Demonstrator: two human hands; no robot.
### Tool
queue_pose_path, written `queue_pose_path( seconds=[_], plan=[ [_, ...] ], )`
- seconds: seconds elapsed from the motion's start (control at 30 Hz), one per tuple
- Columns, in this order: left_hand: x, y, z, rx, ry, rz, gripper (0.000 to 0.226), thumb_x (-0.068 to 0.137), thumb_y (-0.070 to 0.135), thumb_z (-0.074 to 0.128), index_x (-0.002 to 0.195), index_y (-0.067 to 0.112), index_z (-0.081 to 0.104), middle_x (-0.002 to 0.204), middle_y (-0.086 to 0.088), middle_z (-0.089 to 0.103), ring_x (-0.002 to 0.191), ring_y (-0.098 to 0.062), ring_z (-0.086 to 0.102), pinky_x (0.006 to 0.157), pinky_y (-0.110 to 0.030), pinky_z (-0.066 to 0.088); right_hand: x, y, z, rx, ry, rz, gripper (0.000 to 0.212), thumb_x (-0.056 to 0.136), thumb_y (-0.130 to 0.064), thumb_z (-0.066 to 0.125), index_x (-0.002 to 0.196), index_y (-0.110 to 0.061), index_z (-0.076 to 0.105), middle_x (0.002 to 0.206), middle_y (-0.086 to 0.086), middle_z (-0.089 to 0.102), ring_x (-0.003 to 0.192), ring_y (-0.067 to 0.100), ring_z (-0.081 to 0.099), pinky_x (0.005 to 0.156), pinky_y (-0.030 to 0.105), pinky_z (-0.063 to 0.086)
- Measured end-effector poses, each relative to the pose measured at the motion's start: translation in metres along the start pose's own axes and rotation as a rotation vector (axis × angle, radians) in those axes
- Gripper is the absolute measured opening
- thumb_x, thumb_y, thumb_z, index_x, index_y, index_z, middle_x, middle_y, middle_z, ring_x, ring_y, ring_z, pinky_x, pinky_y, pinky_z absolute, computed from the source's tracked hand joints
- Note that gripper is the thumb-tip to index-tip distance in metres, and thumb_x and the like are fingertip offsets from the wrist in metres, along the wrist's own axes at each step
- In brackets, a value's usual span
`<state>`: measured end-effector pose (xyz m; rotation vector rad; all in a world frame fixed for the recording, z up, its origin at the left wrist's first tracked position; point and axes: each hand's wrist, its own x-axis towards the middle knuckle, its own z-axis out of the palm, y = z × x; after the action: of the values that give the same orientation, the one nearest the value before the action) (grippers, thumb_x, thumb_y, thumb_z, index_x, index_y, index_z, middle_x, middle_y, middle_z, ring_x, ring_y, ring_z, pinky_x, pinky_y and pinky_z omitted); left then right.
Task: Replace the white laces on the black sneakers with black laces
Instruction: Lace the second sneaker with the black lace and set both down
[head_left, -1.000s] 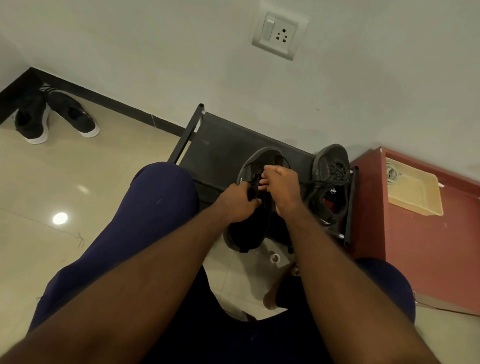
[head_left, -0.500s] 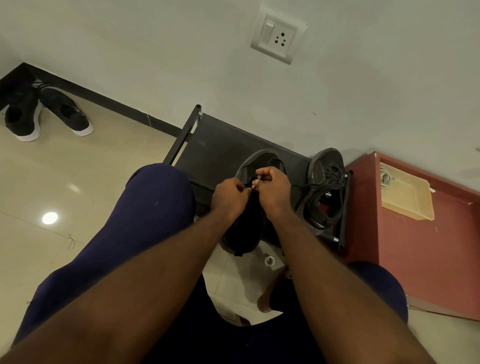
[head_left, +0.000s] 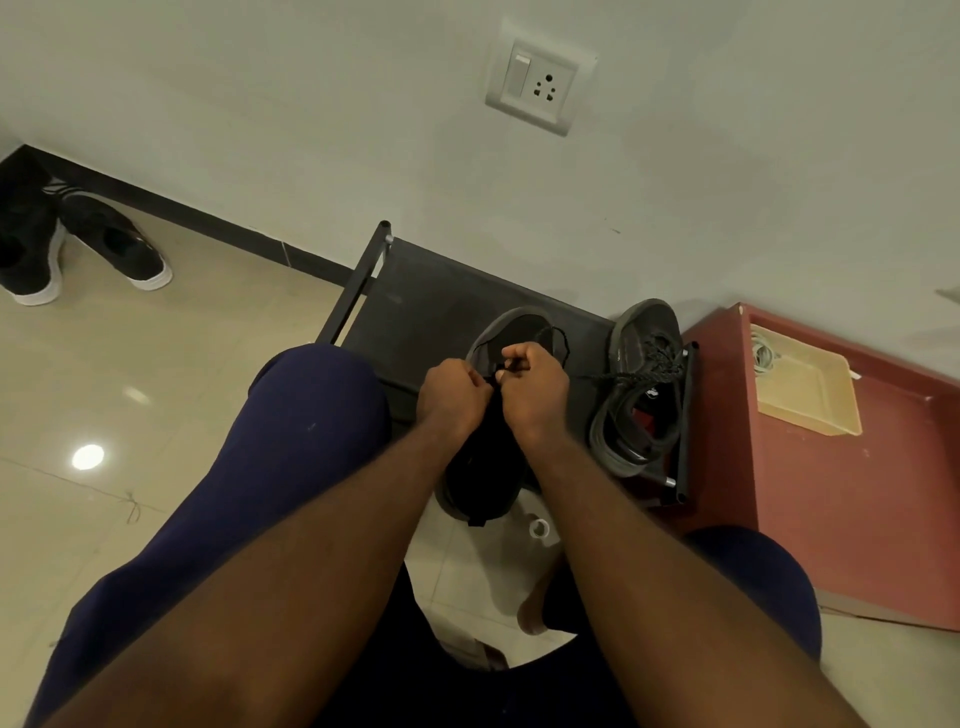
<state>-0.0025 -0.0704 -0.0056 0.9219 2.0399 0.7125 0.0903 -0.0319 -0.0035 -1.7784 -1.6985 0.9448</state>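
While the sneaker (head_left: 511, 327) lies on the rack (head_left: 426, 312), toe toward the wall | left hand (head_left: 452, 395): fingers curled, pinching the black lace (head_left: 563, 338) over it | right hand (head_left: 535, 387): curled, pinching the same lace | second sneaker (head_left: 639, 374): black-laced, just right, at the rack's end

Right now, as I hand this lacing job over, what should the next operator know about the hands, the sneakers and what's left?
Left hand: fingers curled, pinching the black lace over the near sneaker.
Right hand: pinching what seems to be the same lace, close beside the left.
Both sneakers sit on the black rack; the far sneaker already carries black laces, ends loose.
Done: no white lace shows on either sneaker.
Left: finish threading the near one, then tie both.
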Motion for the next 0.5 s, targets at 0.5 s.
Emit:
queue_pose_path(
  seconds=[0.5],
  plan=[
    [-0.011,0.000,0.000,0.022,0.006,0.006,0.030,0.092,0.028,0.059,0.066,0.019,0.049,0.077,-0.007,0.063,0.072,-0.026,0.059,0.061,-0.032,0.041,-0.003,-0.009,0.002,-0.092,0.006,-0.009,0.025,0.086,0.000,0.071,0.106,-0.014,0.065,0.080,0.001,0.066,0.078,0.012,0.063,0.075,0.024,0.051]
  ],
)
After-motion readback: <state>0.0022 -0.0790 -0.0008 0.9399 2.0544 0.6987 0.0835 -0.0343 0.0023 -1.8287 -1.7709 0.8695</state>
